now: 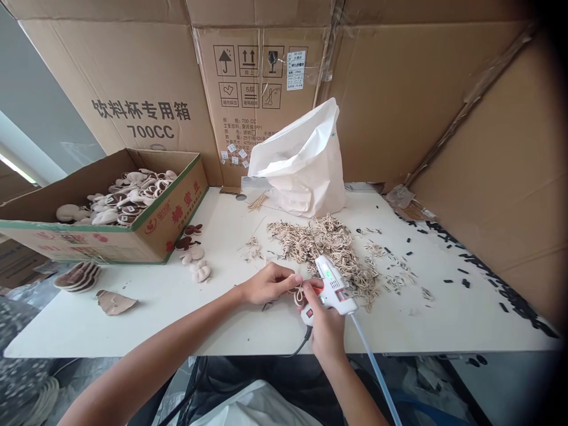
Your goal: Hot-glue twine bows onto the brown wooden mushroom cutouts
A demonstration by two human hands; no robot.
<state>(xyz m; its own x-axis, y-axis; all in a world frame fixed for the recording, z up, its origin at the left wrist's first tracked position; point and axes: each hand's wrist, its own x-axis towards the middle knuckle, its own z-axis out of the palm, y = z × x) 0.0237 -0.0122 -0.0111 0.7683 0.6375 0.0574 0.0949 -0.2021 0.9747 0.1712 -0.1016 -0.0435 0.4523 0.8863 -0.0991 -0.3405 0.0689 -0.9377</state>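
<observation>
our left fingers (286, 277) are curled nearly closed, pinching a small looped tan cord (300, 296) just beside the tip of the white hot glue gun (332, 287). our right hand (323, 328) is wrapped shut around the gun's handle, with a clear rod (375, 367) running from its rear and a black cable (302, 346) hanging below. our left hand (268, 284) rests near a heap of looped tan cords (323, 254) on the white table (177, 319). farther out lie scattered black bits (465, 278), a white plastic bag (302, 165), and a cardboard box (177, 207) of brown-and-cream shaped pieces (119, 204)
</observation>
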